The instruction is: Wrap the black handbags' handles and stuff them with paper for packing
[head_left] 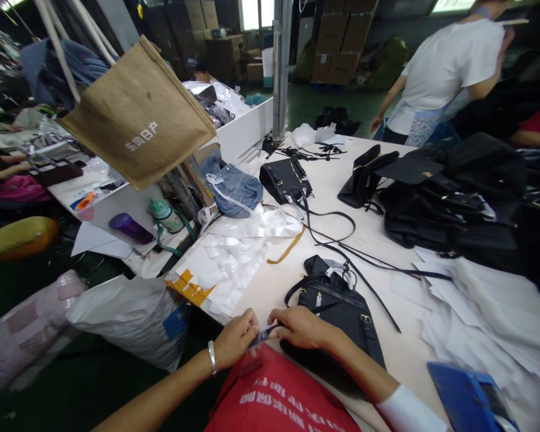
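Observation:
My left hand (237,338), a bracelet at its wrist, is closed on one end of a short dark strip (263,336) that looks like a strap. Pinched at the strip's other end is my right hand (299,326). Both hands are close together at the table's near edge, just above a red apron (270,390) with white lettering. Right beside my right hand lies a black handbag (342,312) with gold buckles, partly covered by my forearm. What exactly the strip is, I cannot make out.
Further back on the white table (270,282) stands another black bag (286,180) with long straps trailing right. Black bags (459,192) are heaped at the right, near white paper sheets (499,318). A brown tote (139,114) hangs at left. A person (450,72) stands beyond the table.

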Available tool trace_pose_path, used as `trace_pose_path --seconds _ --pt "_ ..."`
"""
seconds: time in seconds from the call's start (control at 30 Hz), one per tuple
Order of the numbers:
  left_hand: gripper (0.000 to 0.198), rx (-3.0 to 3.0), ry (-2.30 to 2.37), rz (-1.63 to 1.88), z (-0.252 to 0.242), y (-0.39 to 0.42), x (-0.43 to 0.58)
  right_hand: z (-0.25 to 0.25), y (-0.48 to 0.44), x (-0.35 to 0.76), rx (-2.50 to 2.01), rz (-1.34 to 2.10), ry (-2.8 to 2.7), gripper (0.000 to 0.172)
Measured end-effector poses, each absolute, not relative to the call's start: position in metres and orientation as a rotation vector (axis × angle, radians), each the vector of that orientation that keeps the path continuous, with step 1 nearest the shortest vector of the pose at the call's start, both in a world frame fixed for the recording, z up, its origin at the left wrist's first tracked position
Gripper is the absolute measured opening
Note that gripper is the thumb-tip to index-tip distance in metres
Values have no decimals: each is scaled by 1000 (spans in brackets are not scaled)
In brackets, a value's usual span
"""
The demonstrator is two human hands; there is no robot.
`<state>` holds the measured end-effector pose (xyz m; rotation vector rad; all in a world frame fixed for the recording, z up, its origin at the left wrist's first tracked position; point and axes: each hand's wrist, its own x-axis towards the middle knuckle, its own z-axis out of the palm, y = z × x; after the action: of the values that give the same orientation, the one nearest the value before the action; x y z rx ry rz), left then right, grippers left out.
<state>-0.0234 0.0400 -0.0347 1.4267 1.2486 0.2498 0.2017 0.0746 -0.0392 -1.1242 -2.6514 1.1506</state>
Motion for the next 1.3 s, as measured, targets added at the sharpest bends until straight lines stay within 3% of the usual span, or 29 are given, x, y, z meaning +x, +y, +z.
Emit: trace_pose_path --seconds 0.1,0.33,0.57,0.93,1.07,1.2,1.3 --pt "23 1449 1288 227 -36 45 -27 -45 90 225 -1197 1252 -2649 26" --pt "23 1465 1287 254 -39 60 -10 -47 100 217 -1027 1204 -2708 23" --pt "20 1365 1289 313 -49 75 2 -55 119 235 -1139 1044 -2721 23" --pt "22 1282 1328 270 -62 102 29 -79 139 244 -1124 1178 -2550 15" --pt "22 1235 1324 276 -70 109 37 -84 140 243 -1045 1111 -2525 15" --pt "21 1139 1390 289 -78 119 40 -90 145 275 -1224 903 -2340 27" --pt "17 1077 1410 278 -81 129 46 -103 146 295 -1309 873 -2306 18"
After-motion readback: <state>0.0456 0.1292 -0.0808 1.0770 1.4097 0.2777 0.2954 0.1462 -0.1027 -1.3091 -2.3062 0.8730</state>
